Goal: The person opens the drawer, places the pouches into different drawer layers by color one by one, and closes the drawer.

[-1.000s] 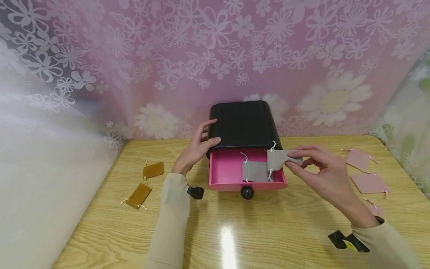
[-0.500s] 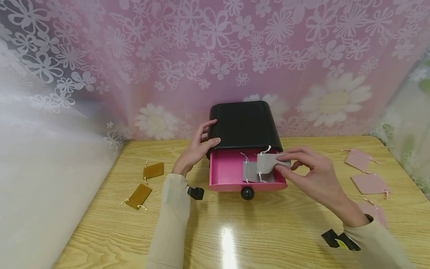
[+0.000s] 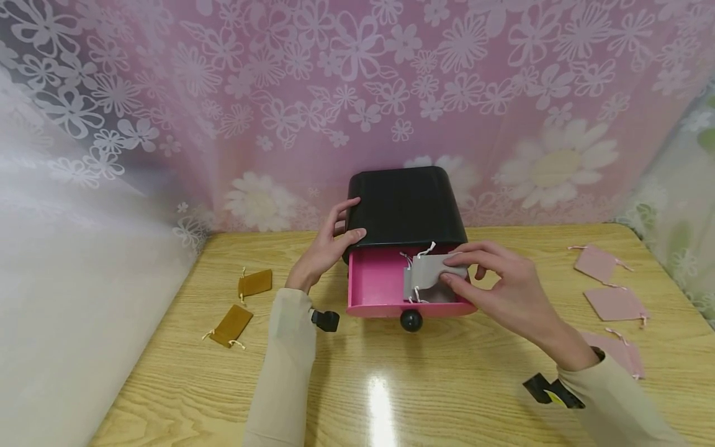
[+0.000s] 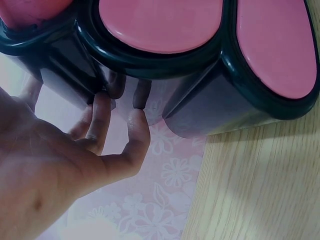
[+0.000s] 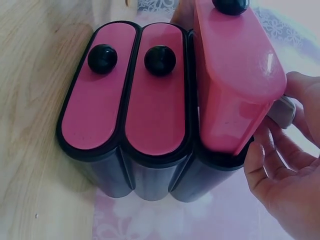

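A black mini chest (image 3: pixel 404 205) with pink drawers and round black knobs stands at the back of the table. Its top drawer (image 3: pixel 375 276) is pulled out. My left hand (image 3: pixel 324 254) rests on the chest's left side, thumb at the top edge; its fingertips touch the black casing (image 4: pixel 190 107) in the left wrist view. Between thumb and fingers, my right hand (image 3: pixel 514 288) pinches a grey drawstring pouch (image 3: pixel 430 271) over the drawer's right half. Beneath it lies another grey pouch (image 3: pixel 408 287), mostly covered. Two lower drawers (image 5: pixel 155 110) are shut in the right wrist view.
Two mustard-brown pouches, one upper (image 3: pixel 256 283) and one lower (image 3: pixel 231 325), lie on the left of the wooden table (image 3: pixel 324 397). Pink pouches (image 3: pixel 616 304) lie in a column on the right, one partly behind the right forearm. A flowered curtain (image 3: pixel 313 124) hangs behind the chest.
My right hand has moved left with the grey pouch, from the drawer's right edge to over the other grey pouch. The left hand and chest have stayed put.
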